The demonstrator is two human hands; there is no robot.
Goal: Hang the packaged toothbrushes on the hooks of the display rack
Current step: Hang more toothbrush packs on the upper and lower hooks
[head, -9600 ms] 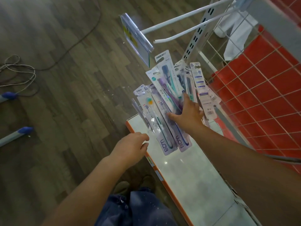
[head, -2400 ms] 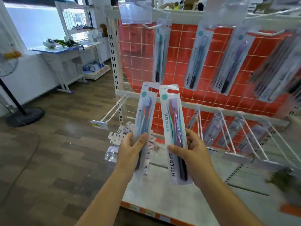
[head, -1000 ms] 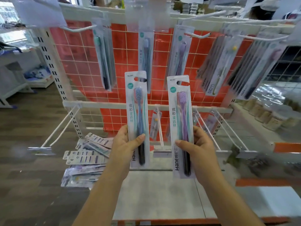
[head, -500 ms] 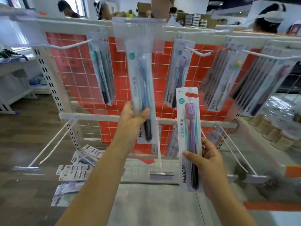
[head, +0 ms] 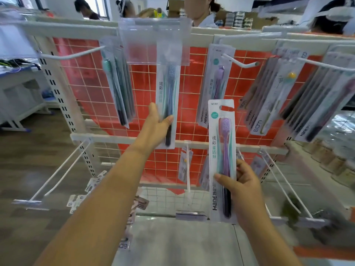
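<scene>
In front of the red grid back panel (head: 146, 89) of the display rack (head: 63, 104), the left hand (head: 156, 127) grips the lower part of a blue toothbrush pack (head: 167, 96), thumb across its front. The pack stands upright, long axis vertical, bristles up; its top is hidden behind a clear price tag holder (head: 153, 41) at the near end of a top-row hook, so whether it is on the hook cannot be told. Lower and nearer, to the right, the right hand (head: 243, 189) grips a purple toothbrush pack (head: 222, 160) by its lower half, also upright with bristles up and the hang hole at the top, clear of any hook. Just right of the blue pack a bare hook (head: 240, 61) juts out in front of another hanging purple pack (head: 215, 87). More packs hang left and right along the top row. Lower hooks (head: 63, 173) slope toward the viewer over the pale base shelf (head: 182, 242), where loose packs (head: 92, 191) lie at the left. The floor (head: 28, 150) is wood plank; people stand beyond the rack.
</scene>
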